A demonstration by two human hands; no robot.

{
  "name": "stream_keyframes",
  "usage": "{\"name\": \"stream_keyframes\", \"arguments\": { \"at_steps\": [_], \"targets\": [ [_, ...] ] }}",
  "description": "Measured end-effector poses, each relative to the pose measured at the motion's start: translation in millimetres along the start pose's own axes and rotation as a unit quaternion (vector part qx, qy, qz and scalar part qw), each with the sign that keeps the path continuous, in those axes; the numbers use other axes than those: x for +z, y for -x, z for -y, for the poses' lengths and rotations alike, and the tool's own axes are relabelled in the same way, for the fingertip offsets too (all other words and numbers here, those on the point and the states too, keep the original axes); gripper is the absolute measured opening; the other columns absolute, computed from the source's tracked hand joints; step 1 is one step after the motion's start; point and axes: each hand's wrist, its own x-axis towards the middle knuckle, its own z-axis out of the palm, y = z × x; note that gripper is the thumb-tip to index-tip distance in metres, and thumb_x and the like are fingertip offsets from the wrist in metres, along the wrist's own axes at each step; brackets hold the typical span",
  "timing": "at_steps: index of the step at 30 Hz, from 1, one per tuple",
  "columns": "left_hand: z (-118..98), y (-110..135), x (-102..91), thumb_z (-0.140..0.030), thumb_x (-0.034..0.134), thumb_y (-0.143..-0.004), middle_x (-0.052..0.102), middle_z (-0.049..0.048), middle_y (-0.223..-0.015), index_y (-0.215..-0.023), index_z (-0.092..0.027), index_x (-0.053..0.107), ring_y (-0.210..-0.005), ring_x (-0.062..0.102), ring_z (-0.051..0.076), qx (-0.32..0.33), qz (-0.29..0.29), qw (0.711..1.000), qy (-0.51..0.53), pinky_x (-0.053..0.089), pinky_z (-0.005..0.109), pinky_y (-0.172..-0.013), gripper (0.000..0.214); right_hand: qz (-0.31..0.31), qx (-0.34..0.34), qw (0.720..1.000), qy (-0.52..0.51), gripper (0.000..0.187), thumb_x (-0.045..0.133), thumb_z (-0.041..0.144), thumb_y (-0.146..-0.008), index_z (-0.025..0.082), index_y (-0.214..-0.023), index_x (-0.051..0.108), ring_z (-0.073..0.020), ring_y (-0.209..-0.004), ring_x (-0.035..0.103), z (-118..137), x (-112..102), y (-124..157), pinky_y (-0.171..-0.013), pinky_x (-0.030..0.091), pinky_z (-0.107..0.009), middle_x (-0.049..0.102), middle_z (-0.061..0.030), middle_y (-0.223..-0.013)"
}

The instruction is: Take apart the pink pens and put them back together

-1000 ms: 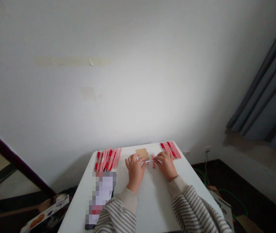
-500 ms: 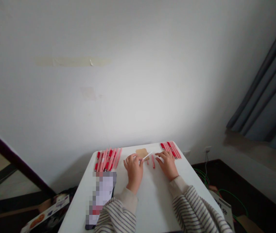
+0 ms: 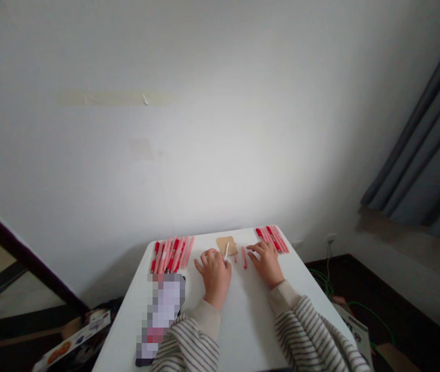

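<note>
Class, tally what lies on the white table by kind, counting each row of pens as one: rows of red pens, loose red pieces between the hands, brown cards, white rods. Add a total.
Rows of red pens: 2
Loose red pieces: 2
Brown card: 1
White rod, held in the left hand: 1
Total: 6

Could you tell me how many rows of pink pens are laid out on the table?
2. One row of pens lies far left, left of the left hand; the other row lies far right, by the right hand. Pens within each are too blurred to count.
</note>
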Motion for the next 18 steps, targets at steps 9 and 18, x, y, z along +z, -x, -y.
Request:
{"name": "stream_keyframes", "arguments": {
  "at_steps": [9,18],
  "targets": [
    [1.3,0.4,2.0,-0.027,0.054,-0.077,0.056,0.0083,-0.111,-0.094,-0.020,0.064,-0.114,0.040,0.028,0.001,0.022,1.000,-0.018,0.024,0.059,-0.103,0.021,0.011,0.003,1.000,0.012,0.017,0.058,0.028,-0.086,0.030,-0.098,0.071,-0.0226,-0.098,0.051,-0.4,0.5,-0.4,-0.089,0.034,-0.038,0.064,-0.0037,-0.095],
    [2.7,0.2,-1.1,-0.031,0.056,-0.077,0.055,0.0080,-0.113,-0.093,-0.021,0.064,-0.114,0.040,0.028,-0.003,0.023,1.000,-0.006,0.024,0.058,-0.102,0.020,0.016,0.006,1.000,0.019,0.019,0.059,0.027,-0.086,0.031,-0.100,0.070,-0.0232,-0.100,0.050,1.4,-0.5,-0.1,-0.091,0.033,-0.040,0.064,-0.0034,-0.096]
  ]
}}
